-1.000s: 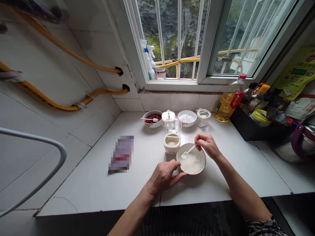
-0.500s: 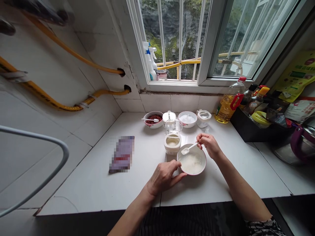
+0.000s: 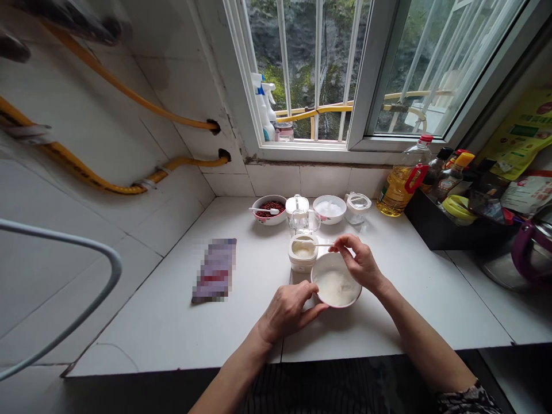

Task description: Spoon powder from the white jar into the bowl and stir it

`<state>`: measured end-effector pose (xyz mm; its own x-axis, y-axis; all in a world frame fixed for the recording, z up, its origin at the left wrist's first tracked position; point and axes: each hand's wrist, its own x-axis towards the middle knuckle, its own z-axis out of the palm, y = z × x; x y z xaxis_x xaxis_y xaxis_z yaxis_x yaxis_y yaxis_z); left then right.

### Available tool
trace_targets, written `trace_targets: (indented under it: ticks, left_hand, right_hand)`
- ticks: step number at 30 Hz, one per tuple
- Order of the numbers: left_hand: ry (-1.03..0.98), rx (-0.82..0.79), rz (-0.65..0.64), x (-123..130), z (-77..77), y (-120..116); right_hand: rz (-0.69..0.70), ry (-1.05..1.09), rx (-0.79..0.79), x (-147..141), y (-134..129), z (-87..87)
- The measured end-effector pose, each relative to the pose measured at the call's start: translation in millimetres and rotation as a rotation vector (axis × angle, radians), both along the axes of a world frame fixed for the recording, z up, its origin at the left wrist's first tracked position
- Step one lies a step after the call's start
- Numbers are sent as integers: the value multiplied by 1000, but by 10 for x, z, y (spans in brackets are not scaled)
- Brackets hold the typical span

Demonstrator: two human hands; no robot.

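My left hand [image 3: 288, 313] grips the near left rim of a white bowl [image 3: 321, 265], which holds pale powder [image 3: 338, 286]. Between the fingertips of my right hand [image 3: 356, 259] is the handle of a small white spoon [image 3: 323, 245]. The spoon's head reaches over the open mouth of a cream-coloured jar [image 3: 303, 264], just behind and left of the bowl. Pale powder also shows inside this jar, and its clear lid [image 3: 304, 220] stands raised at the back. My right hand hovers above the bowl's right side and hides part of its rim.
By the wall stand a bowl of dark red grains [image 3: 276, 218] with a spoon across it, a bowl of white grains [image 3: 330, 217] and a clear jar [image 3: 357, 208]. An oil bottle [image 3: 392, 190] and a black condiment box [image 3: 431, 224] are at right. A blurred purple packet [image 3: 215, 270] lies left.
My right hand has moved left with the spoon, from above the bowl to the cream-coloured jar's mouth. My left hand keeps its hold on the bowl.
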<state>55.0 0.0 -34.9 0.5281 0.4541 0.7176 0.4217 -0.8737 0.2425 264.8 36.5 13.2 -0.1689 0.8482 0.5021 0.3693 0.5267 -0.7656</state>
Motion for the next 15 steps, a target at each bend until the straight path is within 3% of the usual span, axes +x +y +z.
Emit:
trace_targets:
  ticks: [3, 5, 11, 15]
  left_hand:
    - [-2, -7, -2, -1, -11, 3]
    - [-6, -9, -5, -2, -14, 5]
    - [-10, -24, -18, -9, -9, 5]
    - [-3, -21, -11, -10, -16, 5]
  right_hand:
    - [28, -264, 263, 7, 2, -15]
    - [22, -278, 312, 11, -8, -1]
    - [-87, 16, 85, 91, -80, 129]
    - [-64, -34, 1, 161, -72, 179]
